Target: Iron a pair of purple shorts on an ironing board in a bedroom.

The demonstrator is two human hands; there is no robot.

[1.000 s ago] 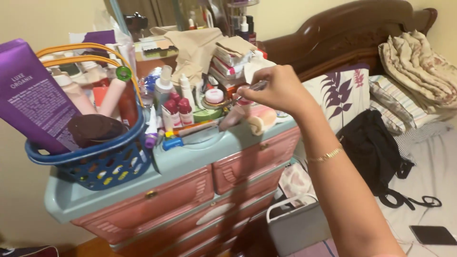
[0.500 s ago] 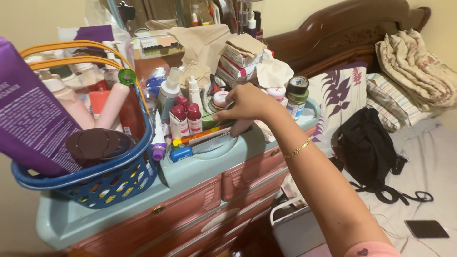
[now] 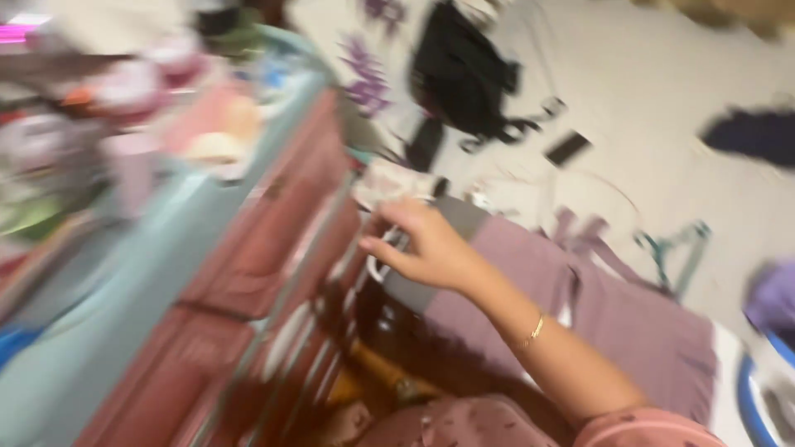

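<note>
Pink plastic drawer fronts of the chest (image 3: 273, 223), ribbed and glossy, fill the space just left of the right hand (image 3: 418, 248); the whole view is smeared by motion, so fine detail is lost. That hand reaches low beside the chest with its fingers (image 3: 377, 246) curled around a pale, thin rim that looks like the edge of a grey and white bin (image 3: 431, 248); the blur keeps me from telling whether the fingers truly clamp it or only rest on it. A slim gold bracelet (image 3: 534, 329) circles the wrist behind the grip. Directly under and to the right of the hand lies a mauve cloth (image 3: 580, 314), soft and folded in broad pleats. Above the grip, the chest's teal plastic top (image 3: 166, 223) carries a jumble of blurred pink and white containers. Farther beyond the hand, on the pale bedsheet (image 3: 662, 91), sit a black fabric bag (image 3: 460, 70) with looping straps and a flat dark phone (image 3: 567, 147). No left hand shows in the view.
</note>
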